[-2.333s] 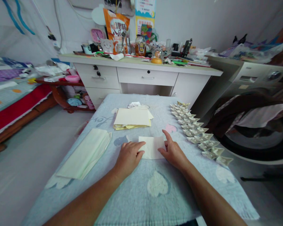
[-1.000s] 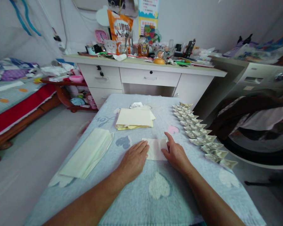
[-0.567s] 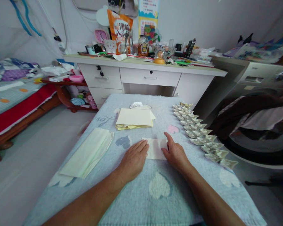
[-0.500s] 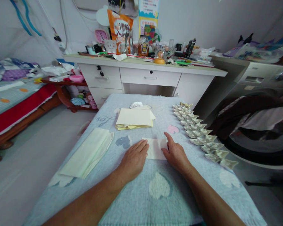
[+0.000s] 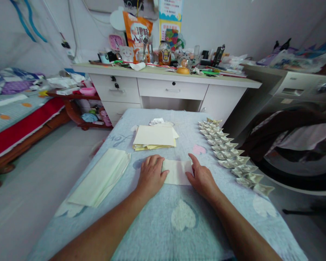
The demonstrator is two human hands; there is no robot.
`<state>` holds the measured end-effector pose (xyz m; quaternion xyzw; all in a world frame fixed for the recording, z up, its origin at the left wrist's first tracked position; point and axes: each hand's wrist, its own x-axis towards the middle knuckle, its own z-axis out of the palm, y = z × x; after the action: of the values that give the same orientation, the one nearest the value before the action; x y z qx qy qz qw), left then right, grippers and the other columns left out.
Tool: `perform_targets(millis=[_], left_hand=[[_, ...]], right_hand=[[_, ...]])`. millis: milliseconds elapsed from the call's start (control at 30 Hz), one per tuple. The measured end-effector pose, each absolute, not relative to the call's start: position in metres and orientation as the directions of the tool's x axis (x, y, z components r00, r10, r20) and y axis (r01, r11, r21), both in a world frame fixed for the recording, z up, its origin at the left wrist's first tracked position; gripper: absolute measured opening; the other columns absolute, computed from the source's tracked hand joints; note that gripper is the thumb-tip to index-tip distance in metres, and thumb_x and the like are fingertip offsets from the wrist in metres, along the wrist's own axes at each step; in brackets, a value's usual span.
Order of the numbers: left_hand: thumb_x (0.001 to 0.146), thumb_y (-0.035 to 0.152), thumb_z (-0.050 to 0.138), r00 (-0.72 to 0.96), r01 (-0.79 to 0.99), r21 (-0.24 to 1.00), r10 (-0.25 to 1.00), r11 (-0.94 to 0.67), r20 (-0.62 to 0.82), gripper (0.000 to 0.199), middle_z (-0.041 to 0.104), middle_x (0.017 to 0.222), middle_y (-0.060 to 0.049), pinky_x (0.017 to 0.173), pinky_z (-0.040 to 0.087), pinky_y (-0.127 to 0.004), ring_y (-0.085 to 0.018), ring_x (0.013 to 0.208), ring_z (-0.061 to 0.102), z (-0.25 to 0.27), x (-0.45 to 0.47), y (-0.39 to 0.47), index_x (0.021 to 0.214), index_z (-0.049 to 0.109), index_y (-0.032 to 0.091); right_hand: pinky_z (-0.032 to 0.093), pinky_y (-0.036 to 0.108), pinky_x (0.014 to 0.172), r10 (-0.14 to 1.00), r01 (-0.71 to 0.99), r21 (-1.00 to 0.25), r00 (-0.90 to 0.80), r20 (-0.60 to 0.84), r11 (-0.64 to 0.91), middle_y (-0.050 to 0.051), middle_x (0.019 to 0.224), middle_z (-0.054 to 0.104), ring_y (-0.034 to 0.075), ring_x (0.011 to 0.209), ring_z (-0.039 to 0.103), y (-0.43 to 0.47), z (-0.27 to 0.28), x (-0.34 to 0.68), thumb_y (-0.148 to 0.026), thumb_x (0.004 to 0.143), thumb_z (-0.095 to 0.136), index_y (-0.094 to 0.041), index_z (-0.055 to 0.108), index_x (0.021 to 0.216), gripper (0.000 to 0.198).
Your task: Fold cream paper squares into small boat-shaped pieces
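Observation:
A small folded sheet of pale yellow paper [image 5: 177, 172] lies flat on a table under a light blue cloth [image 5: 163, 224]. My left hand [image 5: 151, 175] rests palm down at the sheet's left edge, thumb on the paper. My right hand [image 5: 202, 176] presses the right edge, forefinger stretched along that side. Neither hand lifts the sheet. A stack of pale yellow paper [image 5: 154, 137] lies just beyond the hands.
A long pile of pale green sheets [image 5: 101, 176] lies at the left. Several folded paper boats [image 5: 230, 151] form a row along the right edge. A cluttered white desk [image 5: 168, 79] stands behind, a bed [image 5: 13, 112] at the left, a washing machine [image 5: 296, 145] at the right.
My left hand has slid left and slightly away from me, off the middle of the sheet to its left edge, uncovering more paper. My right hand has stayed put.

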<state>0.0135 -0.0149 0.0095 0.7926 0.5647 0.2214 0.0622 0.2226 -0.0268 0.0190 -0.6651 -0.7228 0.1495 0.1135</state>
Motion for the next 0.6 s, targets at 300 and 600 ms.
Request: perform_targets(millis=[300,600], left_hand=[[0.075,0.032,0.067,0.185,0.885,0.386,0.957,-0.26,0.222,0.031,0.054,0.112,-0.006,0.09,0.035,-0.042,-0.027,0.108,0.046,0.002,0.015,-0.007,0.1,0.053,0.022],[0.075,0.016,0.06,0.265,0.755,0.537,0.925,-0.376,0.274,0.017,0.059,0.088,0.0,0.089,0.035,-0.038,-0.021,0.094,0.052,0.008,0.019,-0.009,0.088,0.05,0.021]], right_hand=[[0.039,0.038,0.095,0.976,0.889,-0.412,-0.147,0.16,0.201,0.014,0.119,0.053,0.026,0.107,0.05,-0.028,0.011,0.225,-0.02,0.074,0.055,-0.012,0.035,0.14,0.07],[0.028,0.045,0.102,0.92,0.828,-0.426,-0.249,0.302,0.364,0.013,0.127,0.051,0.028,0.12,0.039,-0.028,0.025,0.218,-0.026,0.082,0.054,-0.015,0.046,0.131,0.051]])
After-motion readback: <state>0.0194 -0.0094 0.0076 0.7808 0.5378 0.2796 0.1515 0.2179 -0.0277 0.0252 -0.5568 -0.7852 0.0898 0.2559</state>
